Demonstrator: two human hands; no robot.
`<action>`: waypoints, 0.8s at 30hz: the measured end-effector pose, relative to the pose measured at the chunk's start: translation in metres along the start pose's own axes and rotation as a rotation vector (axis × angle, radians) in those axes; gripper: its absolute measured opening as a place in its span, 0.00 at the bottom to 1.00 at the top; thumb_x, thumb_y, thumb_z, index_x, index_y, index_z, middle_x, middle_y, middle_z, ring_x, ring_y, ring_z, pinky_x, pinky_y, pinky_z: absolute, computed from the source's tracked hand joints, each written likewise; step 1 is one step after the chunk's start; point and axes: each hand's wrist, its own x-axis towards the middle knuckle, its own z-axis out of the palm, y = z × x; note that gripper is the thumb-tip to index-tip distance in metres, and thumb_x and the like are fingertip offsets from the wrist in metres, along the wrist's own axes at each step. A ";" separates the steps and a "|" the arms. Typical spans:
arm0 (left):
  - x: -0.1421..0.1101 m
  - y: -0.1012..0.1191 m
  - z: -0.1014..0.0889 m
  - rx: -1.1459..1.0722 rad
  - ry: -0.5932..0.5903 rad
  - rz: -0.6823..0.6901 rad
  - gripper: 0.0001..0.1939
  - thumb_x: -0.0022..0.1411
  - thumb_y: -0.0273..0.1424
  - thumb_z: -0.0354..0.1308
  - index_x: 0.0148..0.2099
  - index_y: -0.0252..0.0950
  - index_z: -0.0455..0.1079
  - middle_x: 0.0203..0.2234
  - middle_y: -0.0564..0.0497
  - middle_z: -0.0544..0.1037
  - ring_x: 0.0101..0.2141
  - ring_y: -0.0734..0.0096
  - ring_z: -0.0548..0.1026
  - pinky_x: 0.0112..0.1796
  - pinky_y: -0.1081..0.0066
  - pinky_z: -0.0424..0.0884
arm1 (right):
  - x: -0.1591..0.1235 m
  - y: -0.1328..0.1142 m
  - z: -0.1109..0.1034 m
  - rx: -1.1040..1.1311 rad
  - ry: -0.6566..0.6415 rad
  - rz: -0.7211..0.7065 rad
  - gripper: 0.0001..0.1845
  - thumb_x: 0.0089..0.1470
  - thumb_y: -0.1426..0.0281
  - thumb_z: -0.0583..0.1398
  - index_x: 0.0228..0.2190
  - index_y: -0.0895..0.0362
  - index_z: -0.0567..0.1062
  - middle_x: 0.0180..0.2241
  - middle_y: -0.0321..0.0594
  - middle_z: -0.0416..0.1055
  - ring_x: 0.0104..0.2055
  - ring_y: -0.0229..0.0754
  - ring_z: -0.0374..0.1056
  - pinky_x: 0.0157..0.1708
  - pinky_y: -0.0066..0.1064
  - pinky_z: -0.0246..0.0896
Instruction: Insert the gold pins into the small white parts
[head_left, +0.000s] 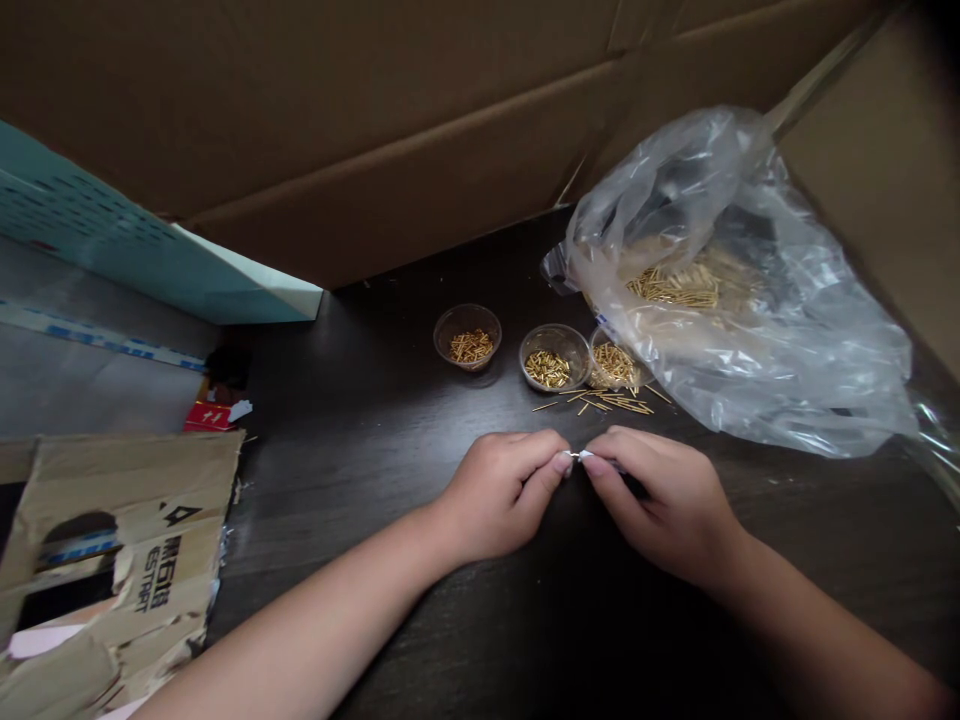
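Observation:
My left hand (504,492) and my right hand (666,500) meet tip to tip above the dark table. Both are closed in a pinch. Between their fingertips shows a tiny gold-coloured pin (575,456), with whitish bits at the fingertips that I cannot make out. Just beyond the hands lie several loose thin gold pins (616,401). Three clear plastic cups hold short gold pieces: a left cup (445,328), a middle cup (576,348) and a right cup (597,378), the last partly covered by a plastic bag.
The clear plastic bag (814,355) with long gold pins inside spreads at the right. Cardboard walls (360,120) close off the back and right. A torn cardboard piece (195,470), a small red packet (208,416) and a light-blue box (142,235) lie at the left.

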 end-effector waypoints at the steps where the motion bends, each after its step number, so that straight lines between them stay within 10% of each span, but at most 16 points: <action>1: 0.000 0.000 0.000 0.001 -0.001 0.001 0.15 0.74 0.31 0.48 0.32 0.34 0.64 0.24 0.55 0.69 0.26 0.77 0.66 0.31 0.75 0.60 | 0.000 0.000 0.000 0.007 0.001 0.008 0.10 0.67 0.74 0.55 0.31 0.57 0.71 0.25 0.35 0.69 0.27 0.36 0.67 0.31 0.28 0.59; 24: -0.001 0.000 -0.001 -0.044 -0.005 0.021 0.13 0.74 0.30 0.49 0.35 0.34 0.68 0.25 0.55 0.70 0.27 0.78 0.67 0.31 0.76 0.61 | -0.002 -0.005 0.000 -0.051 0.031 -0.014 0.09 0.66 0.74 0.56 0.32 0.56 0.70 0.25 0.34 0.70 0.27 0.37 0.67 0.30 0.29 0.59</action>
